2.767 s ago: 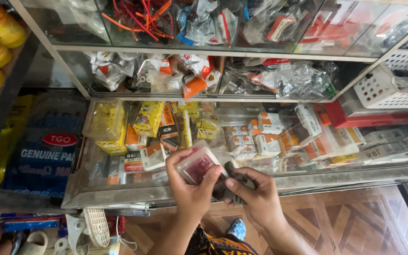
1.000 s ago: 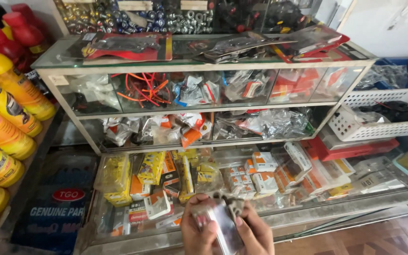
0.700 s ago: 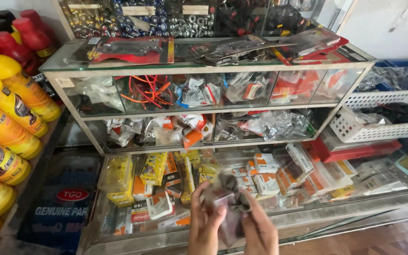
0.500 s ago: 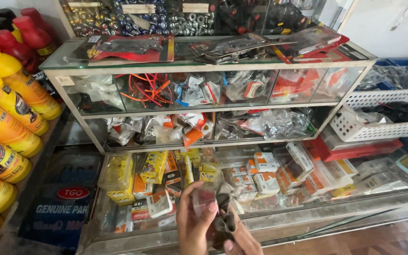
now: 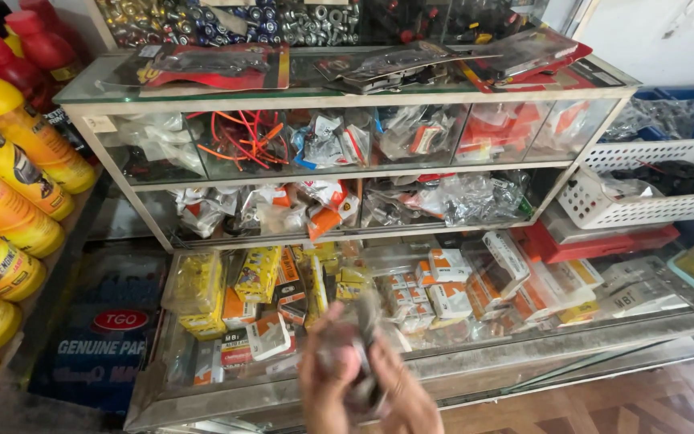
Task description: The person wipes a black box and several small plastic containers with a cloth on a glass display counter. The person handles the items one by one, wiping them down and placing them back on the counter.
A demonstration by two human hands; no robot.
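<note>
left hand (image 5: 329, 386) + right hand (image 5: 399, 398) low centre frame, both motion-blurred, fingers curled round small dark packet (image 5: 363, 354) held between them; packet detail unreadable. just beyond: glass display case (image 5: 524, 354), bottom tier with yellow and orange-white small boxes (image 5: 443, 281). middle tiers: bagged parts, orange cables (image 5: 234, 137). far left: yellow bottles (image 5: 10, 169). far right: white basket (image 5: 652, 193).
</note>
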